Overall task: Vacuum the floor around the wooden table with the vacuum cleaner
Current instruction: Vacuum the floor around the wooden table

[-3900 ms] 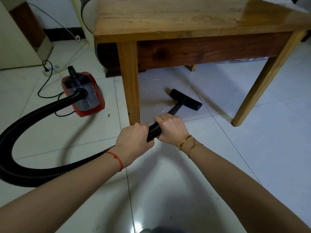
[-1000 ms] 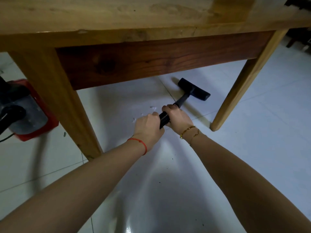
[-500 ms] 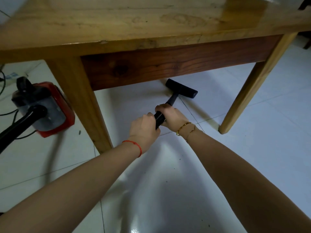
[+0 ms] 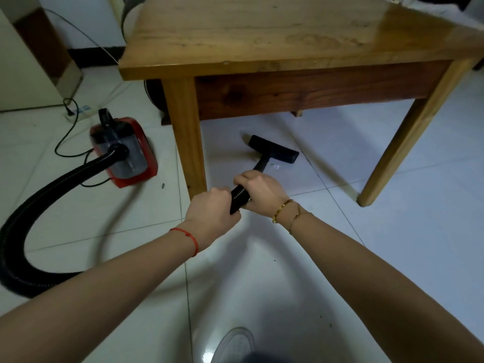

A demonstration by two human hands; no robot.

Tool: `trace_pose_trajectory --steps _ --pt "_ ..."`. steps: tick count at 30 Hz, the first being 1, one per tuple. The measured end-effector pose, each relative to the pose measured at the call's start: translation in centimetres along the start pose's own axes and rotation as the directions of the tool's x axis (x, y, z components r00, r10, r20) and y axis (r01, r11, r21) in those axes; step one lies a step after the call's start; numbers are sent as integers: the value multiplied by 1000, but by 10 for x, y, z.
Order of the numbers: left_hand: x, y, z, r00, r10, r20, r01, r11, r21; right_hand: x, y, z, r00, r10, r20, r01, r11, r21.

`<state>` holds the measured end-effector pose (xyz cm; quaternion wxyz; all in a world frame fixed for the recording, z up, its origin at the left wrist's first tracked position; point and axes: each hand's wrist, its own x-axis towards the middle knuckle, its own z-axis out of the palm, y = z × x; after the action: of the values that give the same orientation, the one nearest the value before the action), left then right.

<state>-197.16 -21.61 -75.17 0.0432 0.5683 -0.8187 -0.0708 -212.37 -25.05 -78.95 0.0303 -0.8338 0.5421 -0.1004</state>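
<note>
Both hands clasp the black hose (image 4: 238, 199): the left hand (image 4: 210, 214) nearer the body, the right hand (image 4: 262, 192) just ahead. From the right hand the wand runs forward to the floor nozzle (image 4: 273, 149), on the tiled floor (image 4: 392, 244) beneath the worktop (image 4: 262, 35), its long axis crosswise. The vacuum cleaner (image 4: 123, 151) sits well left.

Red canister vacuum cleaner (image 4: 125, 153) with clear grey dust bin, upright on white tiled floor (image 4: 392, 244), left of light-brown wooden table (image 4: 262, 35). Black ribbed hose (image 4: 39, 205) curving round from canister. Flat black floor nozzle (image 4: 273, 149) resting on tiles under table, between front legs.
</note>
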Motion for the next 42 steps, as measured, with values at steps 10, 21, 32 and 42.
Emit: trace_pose_trajectory --steps 10,21,32,42 --pt "-43 -2 -36 1000 -10 -2 10 999 33 -18 -36 -31 999 -44 -3 44 999 -22" --pt "-54 12 -16 999 48 7 -48 995 86 -47 -32 -16 1000 -23 -15 23 999 -33" --pt "-1 32 21 1000 28 10 -28 1000 -5 -31 17 7 992 127 8 -127 989 78" --pt "43 18 26 999 -29 20 30 998 -55 18 38 20 993 119 14 -120 990 73"
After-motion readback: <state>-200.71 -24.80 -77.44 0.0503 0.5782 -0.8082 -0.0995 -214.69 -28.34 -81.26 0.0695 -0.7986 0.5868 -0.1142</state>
